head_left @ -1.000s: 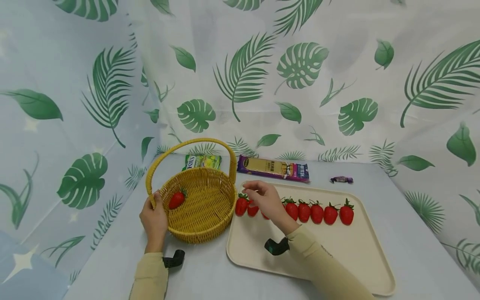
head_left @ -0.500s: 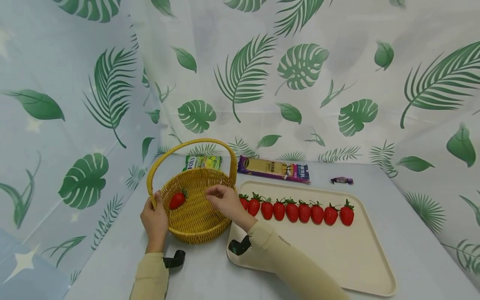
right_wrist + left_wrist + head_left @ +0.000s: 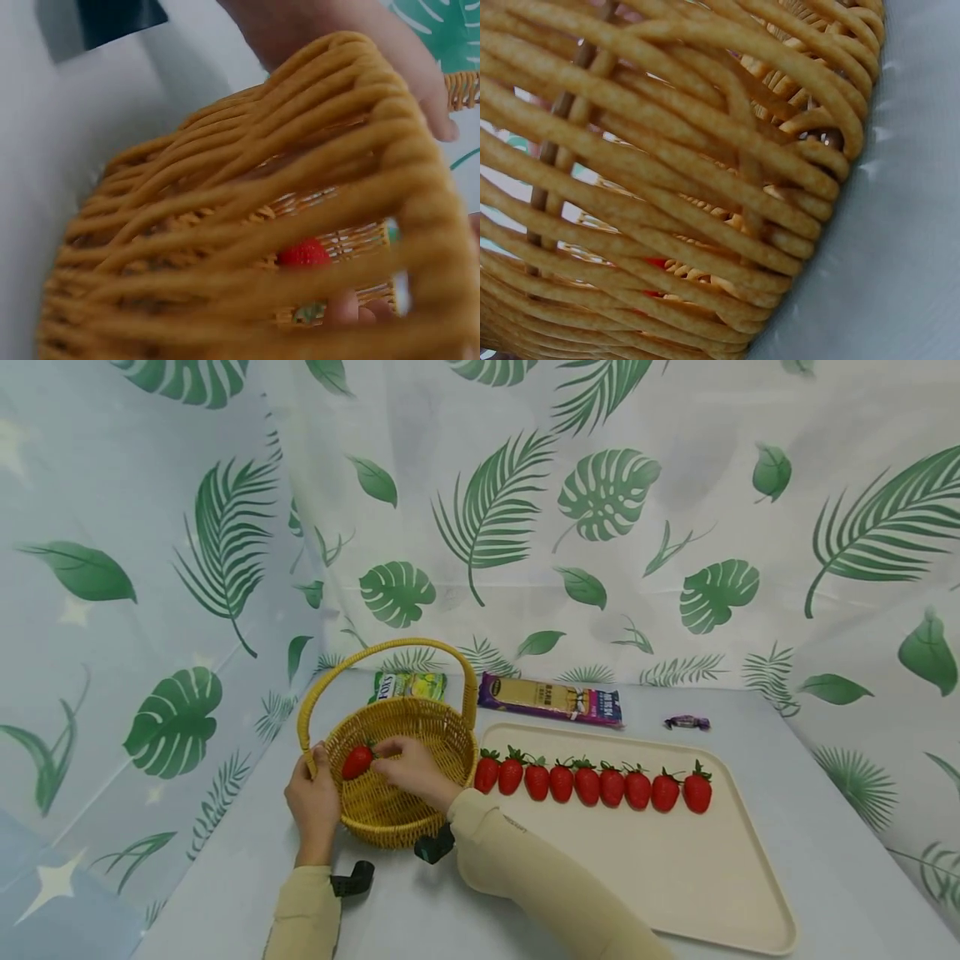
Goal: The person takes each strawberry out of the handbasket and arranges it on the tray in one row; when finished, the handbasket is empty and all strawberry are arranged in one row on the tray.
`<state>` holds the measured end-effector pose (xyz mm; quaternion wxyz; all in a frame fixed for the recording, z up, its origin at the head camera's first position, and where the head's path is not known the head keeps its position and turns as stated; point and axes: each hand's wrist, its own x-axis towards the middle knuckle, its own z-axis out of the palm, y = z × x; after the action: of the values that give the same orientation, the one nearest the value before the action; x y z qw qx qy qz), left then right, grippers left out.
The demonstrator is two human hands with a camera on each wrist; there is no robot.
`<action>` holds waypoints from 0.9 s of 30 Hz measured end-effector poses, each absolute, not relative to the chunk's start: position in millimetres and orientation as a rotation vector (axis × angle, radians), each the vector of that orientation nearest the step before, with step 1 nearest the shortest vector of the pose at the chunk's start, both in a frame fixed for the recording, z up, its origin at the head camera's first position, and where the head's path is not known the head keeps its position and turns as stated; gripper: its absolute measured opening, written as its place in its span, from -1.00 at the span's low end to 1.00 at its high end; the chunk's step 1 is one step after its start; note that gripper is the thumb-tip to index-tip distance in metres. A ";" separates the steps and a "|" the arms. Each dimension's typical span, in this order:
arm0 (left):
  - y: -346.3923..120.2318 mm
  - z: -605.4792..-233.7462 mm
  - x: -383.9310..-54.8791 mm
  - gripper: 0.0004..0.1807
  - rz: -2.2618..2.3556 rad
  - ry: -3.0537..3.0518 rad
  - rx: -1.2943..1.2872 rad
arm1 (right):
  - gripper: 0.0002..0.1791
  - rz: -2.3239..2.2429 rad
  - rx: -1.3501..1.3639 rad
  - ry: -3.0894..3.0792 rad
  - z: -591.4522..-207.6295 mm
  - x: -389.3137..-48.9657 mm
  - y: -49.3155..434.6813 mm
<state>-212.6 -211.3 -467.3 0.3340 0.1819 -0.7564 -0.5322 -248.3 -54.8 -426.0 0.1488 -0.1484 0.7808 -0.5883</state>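
Note:
In the head view, my left hand grips the yellow wicker basket at its left side, where the handle meets the rim. Inside the basket lies a red strawberry with green leaves. My right hand reaches over the rim into the basket, thumb and fingers pinching the strawberry at its leafy end. Through the weave in the right wrist view, the strawberry and fingertips partly show. Mostly the basket wall fills the left wrist view, hiding the left fingers.
A cream tray right of the basket bears a row of several strawberries. Behind it lie a long purple-and-gold packet and a small purple wrapped candy. A green snack bag sits behind the basket.
My right hand has moved left from the strawberry row on the tray, over the rim, to the strawberry in the basket. My left hand has kept its grip on the basket.

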 end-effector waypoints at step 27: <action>-212.2 -469.6 -212.6 -0.49 -1.411 -1.971 0.440 | -0.73 -1.771 -0.238 2.062 -422.2 -298.2 -79.5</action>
<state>-212.6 -212.2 -469.6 0.3326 0.1686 -0.7544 -0.5403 -298.2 -79.5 -422.2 0.2051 -0.0852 0.7397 -0.6352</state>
